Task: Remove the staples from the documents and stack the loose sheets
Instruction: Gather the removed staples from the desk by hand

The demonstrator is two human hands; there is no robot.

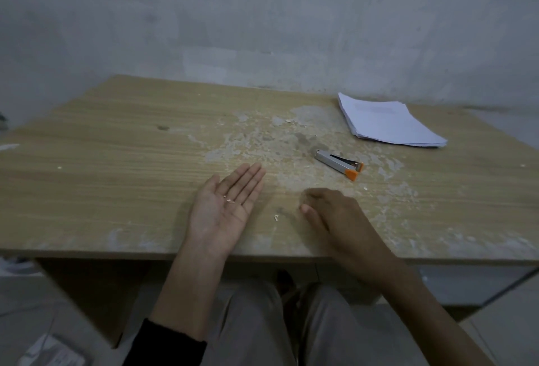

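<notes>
The stack of sheets point(390, 125) lies on the table point(116, 146) just beyond the stapler point(339, 165), to its right. Left of the stapler and nearer, the left hand point(224, 211) lies palm up, fingers straight, tiny pale bits point(229, 200) on it. The right hand point(335, 214), nearer than the stapler, rests knuckles up with fingers curled, and any grip cannot be told.

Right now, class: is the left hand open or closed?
Open: the left hand lies palm up, fingers straight, small pale bits on it.

head-worn view, downward over table point(116, 138)
</notes>
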